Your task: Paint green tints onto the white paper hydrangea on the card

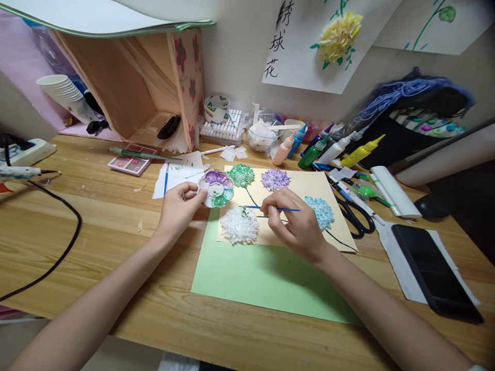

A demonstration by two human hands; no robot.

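My left hand [181, 205] pinches the edge of a flower-shaped paint palette [215, 188] whose wells hold purple, green and pale blue paint. A thin blue paintbrush [289, 209] is gripped in the fingers of my right hand [296, 224], its tip over the top of a white paper flower [238, 226]. Dark green marks show on that flower near the brush tip. Green [241, 175], purple [275, 179] and light blue [319, 212] flowers sit on the same cream card [313, 181], with dark stem lines between them. Beneath it lies a green sheet [247, 278].
Paint bottles [317, 151] stand behind the card. To the right are black-handled scissors [358, 219], a white roll [395, 191] and a phone [433, 268] on tissue. A cardboard box [131, 87] stands back left, with a black cable [75, 237] nearer. Another brush [166, 179] lies on paper.
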